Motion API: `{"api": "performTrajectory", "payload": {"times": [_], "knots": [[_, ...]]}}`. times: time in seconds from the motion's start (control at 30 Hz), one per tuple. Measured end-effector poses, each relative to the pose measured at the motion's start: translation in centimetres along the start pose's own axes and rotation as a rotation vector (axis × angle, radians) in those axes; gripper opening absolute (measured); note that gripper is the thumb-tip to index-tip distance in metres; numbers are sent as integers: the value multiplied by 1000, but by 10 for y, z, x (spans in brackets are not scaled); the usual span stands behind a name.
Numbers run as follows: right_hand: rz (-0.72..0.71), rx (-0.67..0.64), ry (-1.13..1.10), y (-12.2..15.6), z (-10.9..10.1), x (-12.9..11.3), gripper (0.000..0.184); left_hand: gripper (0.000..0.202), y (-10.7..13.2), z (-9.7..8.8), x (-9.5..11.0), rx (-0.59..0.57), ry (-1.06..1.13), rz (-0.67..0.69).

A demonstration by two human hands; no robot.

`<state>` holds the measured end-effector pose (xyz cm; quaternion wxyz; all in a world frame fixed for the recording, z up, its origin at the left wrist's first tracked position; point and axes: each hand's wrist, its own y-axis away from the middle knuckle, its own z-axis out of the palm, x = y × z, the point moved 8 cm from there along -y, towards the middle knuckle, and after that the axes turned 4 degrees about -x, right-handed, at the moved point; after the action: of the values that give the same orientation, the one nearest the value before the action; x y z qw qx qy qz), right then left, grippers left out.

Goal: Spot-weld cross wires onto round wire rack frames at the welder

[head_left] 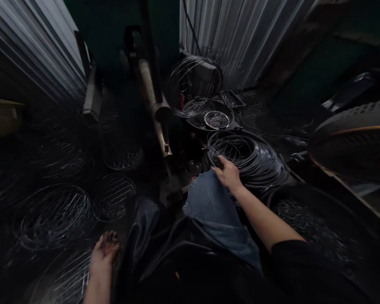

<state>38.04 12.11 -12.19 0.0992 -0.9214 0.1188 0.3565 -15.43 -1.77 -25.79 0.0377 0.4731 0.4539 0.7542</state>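
My right hand (228,173) reaches forward over my blue-jeaned knee (209,202) and rests on the near edge of a stack of wire rings (250,158); its fingers curl onto the wires, though what they grip is hidden. My left hand (105,249) hangs low at the left, fingers loosely bent and dirty, just above a round wire grille (66,278) on the floor and holding nothing I can see.
Several round wire grilles (53,215) lie across the dark floor at left. A dark bowl of small wire parts (215,119) sits behind the ring stack. A welding-type post (153,105) stands in the middle. Corrugated metal walls (38,46) close in; a tyre (354,139) is at right.
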Motion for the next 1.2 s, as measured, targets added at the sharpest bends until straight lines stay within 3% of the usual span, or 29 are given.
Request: {"api": "performTrajectory", "payload": {"times": [0.1, 0.2, 0.3, 0.43, 0.5, 0.57, 0.63, 0.73, 0.8, 0.9, 0.97, 1.0, 1.07, 1.2], "knots": [[104, 68, 250, -29, -30, 40, 57, 10, 11, 15, 20, 104, 95, 33], [167, 14, 187, -54, -35, 61, 32, 12, 28, 44, 41, 115, 166, 101], [149, 90, 40, -80, -45, 64, 13, 12, 49, 83, 55, 41, 188, 164], [136, 324, -152, -113, -81, 65, 23, 22, 77, 137, 57, -114, 148, 247], [142, 436, -268, -114, -103, 62, 25, 29, 91, 166, 51, -233, 93, 273], [81, 522, -434, -93, -123, 48, 20, 39, 107, 197, 39, -376, 34, 257], [-88, 496, -529, -51, -130, 15, 12, 52, 126, 227, 23, -523, -1, 201], [-360, 233, -308, 36, -106, -56, 11, 74, 156, 270, -4, -767, 17, 80], [-655, -61, -171, 98, -68, -104, 19, 81, 170, 289, -22, -849, 40, 10], [-747, -485, -160, 153, -19, -128, 25, 78, 162, 287, -39, -663, -26, 6], [-721, -636, -259, 158, -10, -127, 25, 74, 154, 279, -44, -570, -58, 2], [-701, -634, -318, 152, -15, -124, 25, 70, 151, 275, -44, -562, -56, -5], [-592, -465, -398, 124, -36, -108, 25, 64, 149, 268, -38, -574, -32, -1], [-201, 26, -435, 57, -84, -50, 35, 62, 151, 255, -11, -606, -8, 66]]}}
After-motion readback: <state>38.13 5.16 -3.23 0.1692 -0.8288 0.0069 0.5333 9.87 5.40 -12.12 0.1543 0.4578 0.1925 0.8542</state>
